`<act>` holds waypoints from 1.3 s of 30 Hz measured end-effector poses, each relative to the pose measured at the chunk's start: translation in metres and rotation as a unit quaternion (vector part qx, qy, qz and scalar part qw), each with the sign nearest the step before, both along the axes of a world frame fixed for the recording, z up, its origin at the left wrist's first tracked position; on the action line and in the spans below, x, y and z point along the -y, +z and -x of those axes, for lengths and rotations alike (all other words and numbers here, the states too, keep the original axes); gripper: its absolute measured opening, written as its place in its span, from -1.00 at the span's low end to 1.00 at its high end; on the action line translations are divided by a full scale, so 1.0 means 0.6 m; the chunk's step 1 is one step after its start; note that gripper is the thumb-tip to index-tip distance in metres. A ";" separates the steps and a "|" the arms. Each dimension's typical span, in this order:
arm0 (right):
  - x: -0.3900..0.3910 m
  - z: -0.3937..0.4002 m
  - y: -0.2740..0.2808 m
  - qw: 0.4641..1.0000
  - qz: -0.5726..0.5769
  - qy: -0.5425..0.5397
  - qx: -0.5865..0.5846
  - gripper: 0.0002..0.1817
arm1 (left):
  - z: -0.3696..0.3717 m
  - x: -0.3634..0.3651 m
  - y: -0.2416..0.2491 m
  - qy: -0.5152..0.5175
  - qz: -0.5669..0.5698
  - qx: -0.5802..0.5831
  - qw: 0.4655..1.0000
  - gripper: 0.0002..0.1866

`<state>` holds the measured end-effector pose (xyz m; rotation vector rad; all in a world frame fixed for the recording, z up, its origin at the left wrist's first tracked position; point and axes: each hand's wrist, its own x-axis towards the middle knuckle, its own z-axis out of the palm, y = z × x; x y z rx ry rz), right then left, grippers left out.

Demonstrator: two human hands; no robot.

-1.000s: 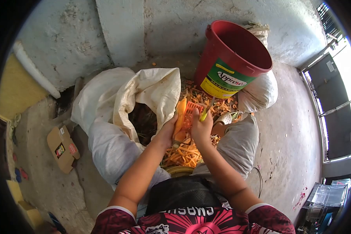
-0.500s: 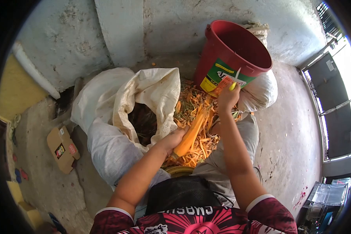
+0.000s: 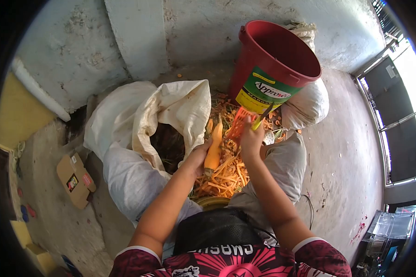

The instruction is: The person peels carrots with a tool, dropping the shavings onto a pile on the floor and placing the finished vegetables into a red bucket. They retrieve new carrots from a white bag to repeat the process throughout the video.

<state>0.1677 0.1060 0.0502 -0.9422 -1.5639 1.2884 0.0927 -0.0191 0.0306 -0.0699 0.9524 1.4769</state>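
Observation:
My left hand (image 3: 199, 157) is wrapped round a peeled orange carrot (image 3: 213, 152), its narrow tip pointing up and away from me. To the right of it, my right hand (image 3: 252, 141) grips the yellow handle of a knife (image 3: 262, 117), blade pointing up and to the right. An orange slotted tool (image 3: 241, 121) is also at my right hand, its exact hold unclear. Beneath both hands lies a heap of orange peelings (image 3: 226, 177). An open white sack (image 3: 145, 134) stands left of the carrot.
Behind the peelings stands a red bucket (image 3: 249, 60) with a green and yellow label. A filled white sack (image 3: 307, 108) rests to its right. A piece of cardboard (image 3: 76, 181) lies on the floor at left. A wall (image 3: 194, 27) runs across the back.
My right hand has come down and left, and the blade has turned. The carrot in my left hand has shifted left and is now more upright.

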 end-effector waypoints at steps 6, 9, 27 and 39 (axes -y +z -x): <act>0.081 0.004 0.013 0.998 -0.017 0.045 0.046 -0.78 | 0.007 0.005 -0.019 0.012 -0.057 0.074 0.996 -0.67; 0.112 0.003 0.031 0.990 -0.043 0.048 0.122 -0.77 | 0.006 0.005 -0.020 0.031 -0.073 0.104 0.991 -0.68; -0.158 -0.029 -0.038 0.976 0.019 -0.210 -0.048 -0.82 | -0.008 0.025 -0.007 -0.116 -0.068 0.014 0.991 -0.57; 0.109 0.000 0.031 0.986 -0.083 0.061 0.131 -0.79 | 0.002 0.003 -0.016 0.030 -0.071 0.107 0.991 -0.67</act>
